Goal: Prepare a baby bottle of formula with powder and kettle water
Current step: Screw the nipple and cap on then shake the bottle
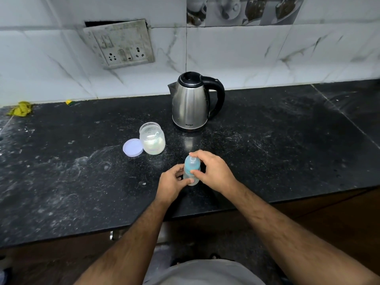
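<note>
The dark stone desk (267,151) carries everything, and at its back the steel kettle (190,103) stands upright, lid down, handle turned to the person's right. Nearer and to the left sits the powder jar (152,140), open, its lilac lid (133,147) lying flat against it. Front and centre is the baby bottle (192,171), upright on the desk, long axis vertical, right between both hands. The left hand (173,182) curls round the lower body and steadies it; the right hand (213,171) comes in from above, fingers wrapped round the blue collar and teat cap. Looks like a twist at the top, tightening or loosening I can't tell, so the turn runs about that vertical axis while the left hand holds the base.
</note>
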